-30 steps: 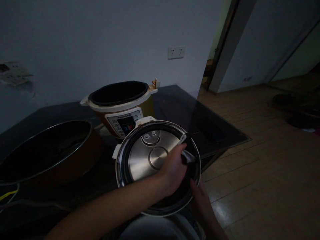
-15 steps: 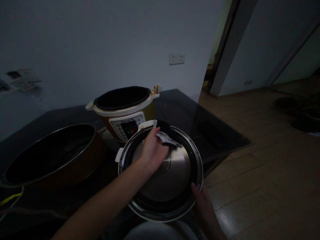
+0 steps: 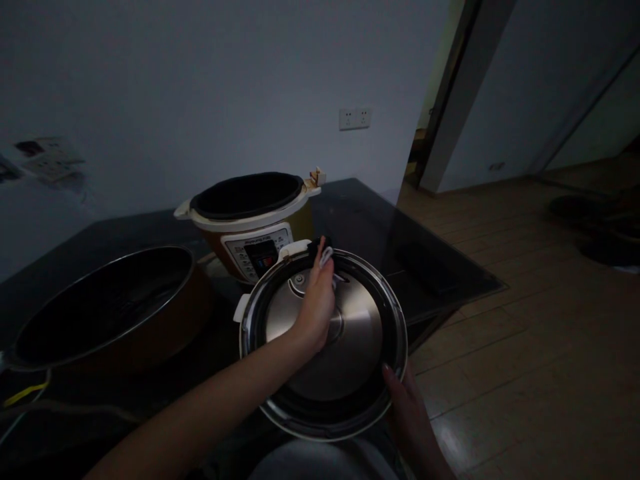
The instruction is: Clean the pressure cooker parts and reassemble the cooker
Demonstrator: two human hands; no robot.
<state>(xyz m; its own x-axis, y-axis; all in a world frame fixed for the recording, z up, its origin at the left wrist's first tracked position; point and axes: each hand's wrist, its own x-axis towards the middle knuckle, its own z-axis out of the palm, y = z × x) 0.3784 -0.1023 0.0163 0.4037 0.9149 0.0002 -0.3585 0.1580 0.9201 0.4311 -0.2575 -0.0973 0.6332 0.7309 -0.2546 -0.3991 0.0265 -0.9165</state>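
Observation:
A round pressure cooker lid (image 3: 345, 373), its steel inner side and dark sealing ring facing me, is held tilted up at the front. My right hand (image 3: 405, 403) grips its lower right rim, the thumb on the inner edge. My left hand (image 3: 320, 293) reaches across the lid and is closed on a cloth (image 3: 326, 256), light with dark parts, near the upper rim. Much of the cloth is hidden behind the hand. Behind the lid stands the pressure cooker (image 3: 300, 223), uncovered, its control panel towards me.
On the left is a wide brown pan (image 3: 165, 323) with a dark inside. All stand on a dark glossy table (image 3: 360, 213), whose right edge drops to a tiled floor (image 3: 490, 373). A wall socket (image 3: 355, 119) is at the back. A yellow strip (image 3: 24, 395) lies lower left.
My left hand has turned edge-on and shifted slightly right and up with the cloth, now bunched by the fingers at the upper rim. My right hand keeps its grip on the lid.

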